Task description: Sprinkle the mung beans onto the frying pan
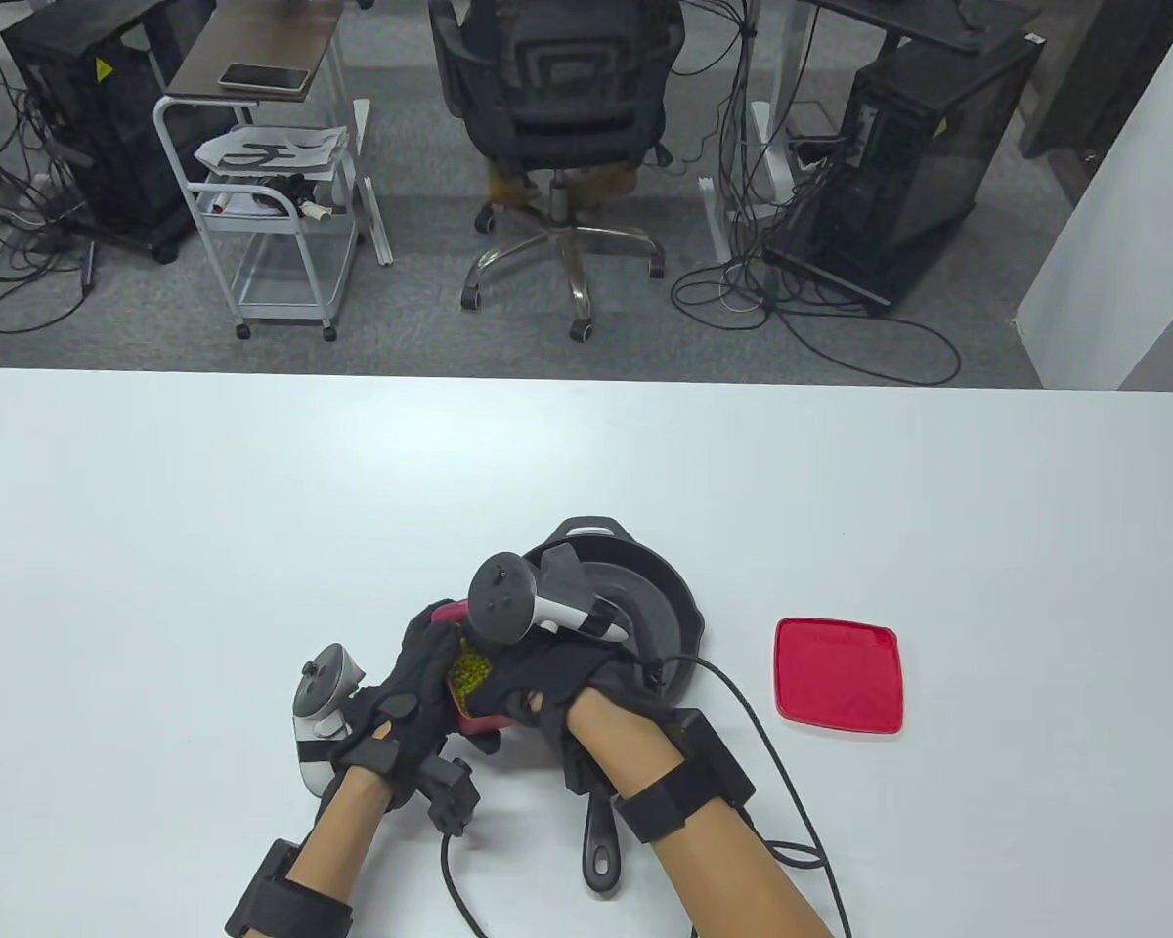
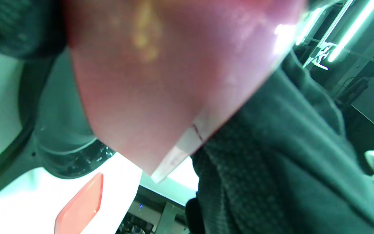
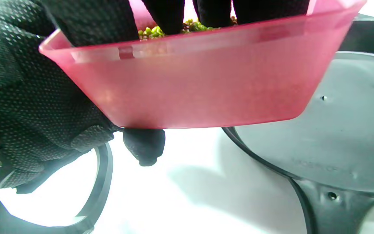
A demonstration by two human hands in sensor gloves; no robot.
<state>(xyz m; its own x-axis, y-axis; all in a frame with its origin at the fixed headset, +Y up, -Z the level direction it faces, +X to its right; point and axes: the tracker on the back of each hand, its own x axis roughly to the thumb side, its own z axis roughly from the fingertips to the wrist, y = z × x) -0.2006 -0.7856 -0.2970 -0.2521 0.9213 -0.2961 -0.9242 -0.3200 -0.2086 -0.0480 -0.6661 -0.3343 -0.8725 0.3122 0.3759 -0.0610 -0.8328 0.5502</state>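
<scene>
My left hand (image 1: 406, 684) grips a red translucent container (image 1: 481, 724) of green mung beans (image 1: 469, 674), held just above the table at the near-left rim of the black frying pan (image 1: 660, 606). My right hand (image 1: 523, 684) reaches over the container with its fingers down in the beans. In the right wrist view the fingers (image 3: 169, 13) dip into the beans (image 3: 151, 31) behind the container wall (image 3: 200, 87); the fingertips are hidden. The pan (image 3: 336, 130) lies right of it. The left wrist view shows the container's underside (image 2: 161, 81) close up and the pan (image 2: 63, 143).
The container's red lid (image 1: 839, 674) lies flat on the white table right of the pan, also seen in the left wrist view (image 2: 80, 204). The pan handle (image 1: 601, 840) points toward me, under my right forearm. A cable trails from my right wrist.
</scene>
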